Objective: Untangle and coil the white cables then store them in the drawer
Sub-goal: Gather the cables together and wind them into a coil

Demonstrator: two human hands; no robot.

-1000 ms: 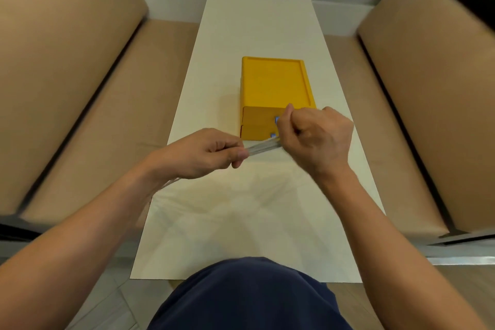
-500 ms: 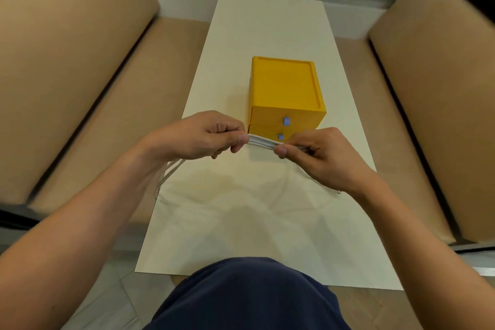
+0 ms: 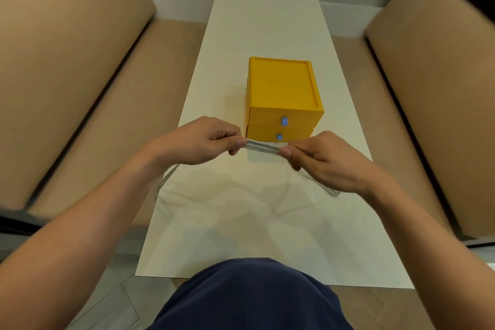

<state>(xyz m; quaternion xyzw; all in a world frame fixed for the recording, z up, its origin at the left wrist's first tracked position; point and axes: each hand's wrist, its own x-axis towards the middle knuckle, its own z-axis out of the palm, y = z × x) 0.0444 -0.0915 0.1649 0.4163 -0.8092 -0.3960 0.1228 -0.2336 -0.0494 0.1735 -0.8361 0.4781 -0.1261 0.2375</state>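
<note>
A bundle of white cables (image 3: 261, 147) is stretched taut between my two hands, just in front of the yellow drawer box (image 3: 282, 96). My left hand (image 3: 201, 142) pinches the bundle's left end, and loose strands trail down behind its wrist. My right hand (image 3: 324, 158) pinches the right end, with short cable ends sticking out below the wrist. The box has two drawers with blue knobs, both shut.
The white table (image 3: 267, 222) runs away from me between two tan sofas, one on the left (image 3: 67, 75) and one on the right (image 3: 434, 88). My dark blue lap fills the bottom middle of the view.
My right hand has dropped from in front of the drawers and moved right, pulling the bundle out straight. My left hand has stayed about where it was.
</note>
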